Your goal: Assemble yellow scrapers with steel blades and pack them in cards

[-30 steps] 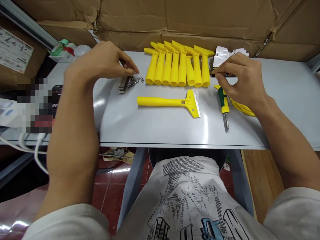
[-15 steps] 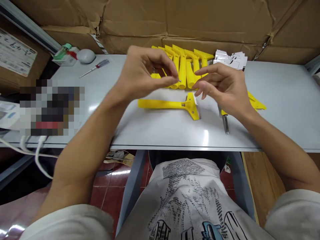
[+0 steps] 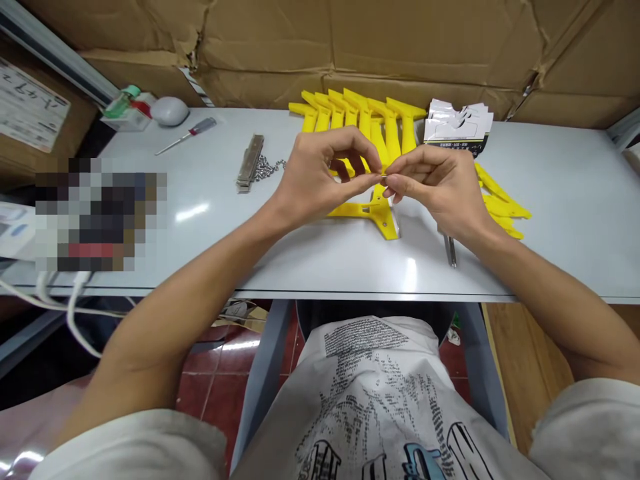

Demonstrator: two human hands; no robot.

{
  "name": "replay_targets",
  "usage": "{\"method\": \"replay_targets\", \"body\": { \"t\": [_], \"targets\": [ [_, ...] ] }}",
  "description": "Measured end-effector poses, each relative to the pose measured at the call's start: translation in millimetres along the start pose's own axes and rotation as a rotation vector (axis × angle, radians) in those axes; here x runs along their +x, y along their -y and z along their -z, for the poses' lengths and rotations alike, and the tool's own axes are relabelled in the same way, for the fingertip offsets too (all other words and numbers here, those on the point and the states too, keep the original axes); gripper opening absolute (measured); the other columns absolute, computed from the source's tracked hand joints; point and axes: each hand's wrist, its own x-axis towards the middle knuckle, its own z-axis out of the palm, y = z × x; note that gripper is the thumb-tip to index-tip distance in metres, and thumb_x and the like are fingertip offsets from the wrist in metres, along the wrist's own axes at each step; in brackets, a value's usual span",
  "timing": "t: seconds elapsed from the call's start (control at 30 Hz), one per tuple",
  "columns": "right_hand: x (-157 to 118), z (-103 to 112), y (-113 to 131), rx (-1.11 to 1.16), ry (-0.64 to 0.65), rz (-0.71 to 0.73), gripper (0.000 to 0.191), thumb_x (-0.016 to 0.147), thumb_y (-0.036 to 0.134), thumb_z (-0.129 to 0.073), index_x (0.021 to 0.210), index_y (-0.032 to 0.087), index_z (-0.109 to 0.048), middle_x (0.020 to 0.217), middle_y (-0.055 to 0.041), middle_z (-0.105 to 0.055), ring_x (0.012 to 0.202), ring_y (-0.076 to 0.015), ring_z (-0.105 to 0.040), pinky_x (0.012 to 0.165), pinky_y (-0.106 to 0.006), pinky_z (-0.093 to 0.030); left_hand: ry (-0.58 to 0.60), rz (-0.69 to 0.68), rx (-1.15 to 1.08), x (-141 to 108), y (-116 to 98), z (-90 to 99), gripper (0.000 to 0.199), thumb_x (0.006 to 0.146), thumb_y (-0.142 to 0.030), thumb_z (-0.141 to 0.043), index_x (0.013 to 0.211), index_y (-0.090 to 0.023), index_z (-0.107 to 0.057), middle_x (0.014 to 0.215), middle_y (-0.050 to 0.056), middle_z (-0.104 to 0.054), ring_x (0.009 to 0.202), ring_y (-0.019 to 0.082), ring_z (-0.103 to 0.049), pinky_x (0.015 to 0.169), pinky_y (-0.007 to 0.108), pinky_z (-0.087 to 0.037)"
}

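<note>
My left hand (image 3: 320, 177) and my right hand (image 3: 437, 187) meet fingertip to fingertip above the grey table (image 3: 310, 253), pinching a tiny screw (image 3: 384, 176) between them. Right below them lies a yellow plastic scraper (image 3: 373, 213) with its blade end towards me. A row of several yellow scraper handles (image 3: 360, 117) lies behind the hands. A screwdriver's metal tip (image 3: 450, 250) pokes out under my right wrist; its handle is hidden.
A stack of metal blades (image 3: 250, 162) and a small pile of screws (image 3: 270, 167) lie at left. Printed cards (image 3: 457, 123) sit at back right, more yellow parts (image 3: 503, 203) to the right. A small screwdriver (image 3: 187, 135) lies far left. Cardboard boxes (image 3: 350, 47) stand behind the table.
My left hand left the screw pile and came to the middle with a screw. My right hand moved left from the cards until both sets of fingertips met.
</note>
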Motion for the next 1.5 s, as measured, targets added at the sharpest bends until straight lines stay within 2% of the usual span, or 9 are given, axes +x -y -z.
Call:
{"method": "replay_targets", "body": {
  "t": [0.13,0.23,0.57,0.73,0.8,1.0,1.3,1.43,1.5],
  "targets": [
    [10.4,12.0,-16.4,-0.288,0.011,0.163,0.003,0.093,0.029,-0.091,0.093,0.027,-0.09,0.094,-0.0038,-0.087,0.083,-0.0235,-0.08,0.088,-0.045,-0.069,0.342,0.012,0.192,4.7,13.6,15.0,0.039,0.098,-0.06,-0.088,0.115,-0.026,-0.083,0.119,0.008,-0.088,0.105,0.028,-0.083,0.089,0.04,-0.064],
    [15.9,15.0,-25.3,-0.54,0.111,0.248,0.015,0.095,0.019,-0.077,0.095,0.026,-0.09,0.099,-0.0048,-0.089,0.085,-0.0245,-0.078,0.09,-0.044,-0.064,0.515,0.043,0.296,6.9,23.0,21.7,0.042,0.093,-0.057,-0.091,0.119,-0.025,-0.084,0.116,0.005,-0.088,0.107,0.029,-0.082,0.094,0.04,-0.06],
    [13.2,4.2,-28.5,-0.954,0.212,0.291,0.021,0.106,0.018,-0.062,0.1,0.023,-0.081,0.121,-0.0142,-0.082,0.113,-0.034,-0.077,0.089,-0.049,-0.059,0.515,0.091,0.268,3.9,19.2,14.3,0.026,0.091,-0.036,-0.089,0.111,-0.022,-0.079,0.1,0.003,-0.083,0.092,0.024,-0.08,0.083,0.034,-0.056],
    [12.2,13.1,-25.2,-0.719,0.134,0.307,0.009,0.104,0.039,-0.082,0.101,0.033,-0.086,0.135,-0.0119,-0.078,0.125,-0.0367,-0.074,0.097,-0.057,-0.069,0.461,-0.018,0.351,0.9,11.6,16.2,0.021,0.095,-0.029,-0.081,0.115,-0.024,-0.076,0.104,0.002,-0.081,0.095,0.024,-0.077,0.086,0.034,-0.053],
    [13.1,17.5,-22.7,-0.598,0.093,0.244,0.019,0.097,0.051,-0.092,0.099,0.032,-0.088,0.136,-0.0126,-0.078,0.127,-0.0379,-0.074,0.092,-0.055,-0.073,0.438,-0.081,0.408,-1.0,8.7,16.3,0.019,0.099,-0.027,-0.078,0.118,-0.025,-0.075,0.11,0.004,-0.081,0.105,0.028,-0.077,0.093,0.038,-0.054],
    [10.6,13.0,-11.3,-0.337,0.007,0.056,0.033,0.09,0.055,-0.1,0.091,0.025,-0.087,0.104,-0.0097,-0.084,0.1,-0.029,-0.079,0.087,-0.048,-0.072,0.334,-0.199,0.535,-8.5,2.7,11.7,0.018,0.108,-0.019,-0.068,0.123,-0.026,-0.074,0.122,0.011,-0.079,0.126,0.036,-0.073,0.109,0.049,-0.056],
    [-0.2,-0.3,-2.3,-0.185,-0.157,0.034,0.05,0.079,0.066,-0.108,0.097,0.029,-0.08,0.096,-0.0039,-0.081,0.086,-0.024,-0.074,0.086,-0.048,-0.07,0.285,-0.305,0.693,-12.7,-3.1,7.0,0.025,0.118,-0.022,-0.051,0.121,-0.025,-0.075,0.113,0.012,-0.077,0.125,0.036,-0.072,0.092,0.046,-0.061],
    [5.1,6.4,-12.1,-0.041,-0.117,-0.05,0.076,0.067,0.065,-0.116,0.12,0.032,-0.072,0.09,0.0007,-0.079,0.085,-0.0226,-0.073,0.088,-0.046,-0.07,0.255,-0.37,0.75,-15.3,0.7,-3.4,0.034,0.119,-0.016,-0.041,0.118,-0.023,-0.075,0.11,0.012,-0.076,0.122,0.034,-0.074,0.089,0.045,-0.063],
    [8.1,10.3,-14.8,-0.003,-0.055,-0.084,0.073,0.066,0.065,-0.117,0.115,0.028,-0.076,0.092,-0.0011,-0.079,0.088,-0.0229,-0.075,0.092,-0.046,-0.071,0.227,-0.418,0.782,-16.6,4.5,-8.7,0.036,0.119,-0.014,-0.039,0.118,-0.022,-0.074,0.112,0.012,-0.077,0.122,0.034,-0.075,0.087,0.045,-0.065]
  ]
}}
